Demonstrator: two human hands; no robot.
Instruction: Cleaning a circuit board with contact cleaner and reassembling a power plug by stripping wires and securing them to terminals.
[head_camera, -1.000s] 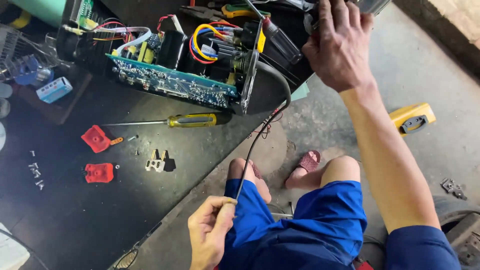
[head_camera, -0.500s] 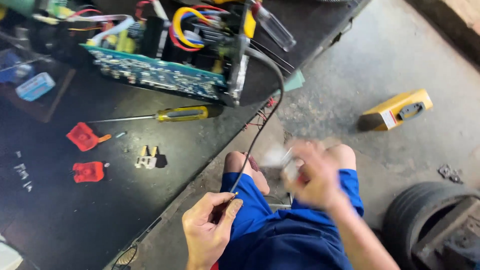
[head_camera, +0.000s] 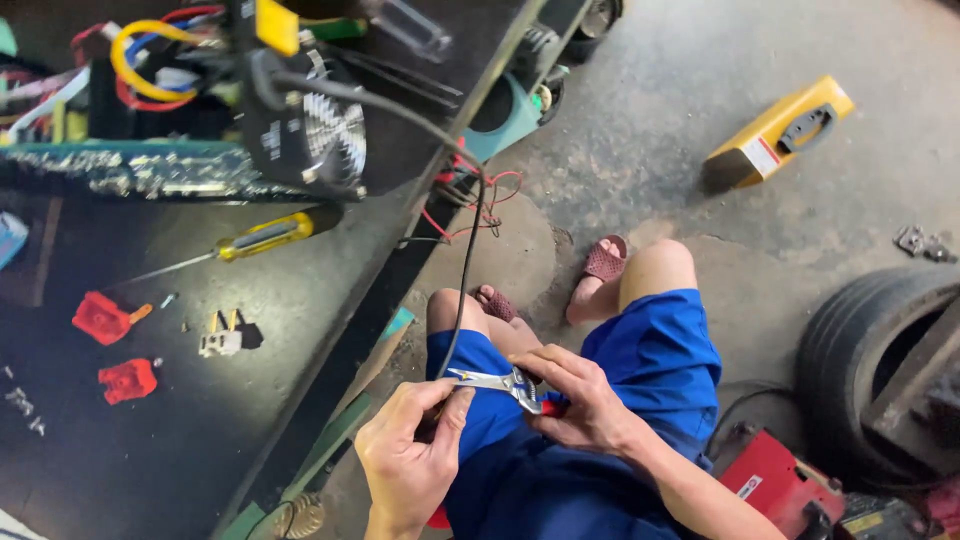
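Note:
A black cable (head_camera: 468, 270) hangs from an opened electronic unit (head_camera: 200, 110) on the dark table (head_camera: 200, 430) down to my lap. My left hand (head_camera: 405, 460) pinches the cable's lower end between thumb and fingers. My right hand (head_camera: 585, 405) grips a pair of metal pliers with red handles (head_camera: 500, 382), its jaws pointing left at the cable end just by my left thumb. Both hands sit over my blue shorts, above my knees.
On the table lie a yellow-handled screwdriver (head_camera: 255, 238), two red plug shells (head_camera: 105, 320), and a white plug insert (head_camera: 220, 343). On the concrete floor are a yellow box (head_camera: 780, 135), a tyre (head_camera: 880, 350) and a red device (head_camera: 775, 485).
My right hand came down from the unit on the table and now holds pliers at the cable end. The view has tilted toward my lap and the floor.

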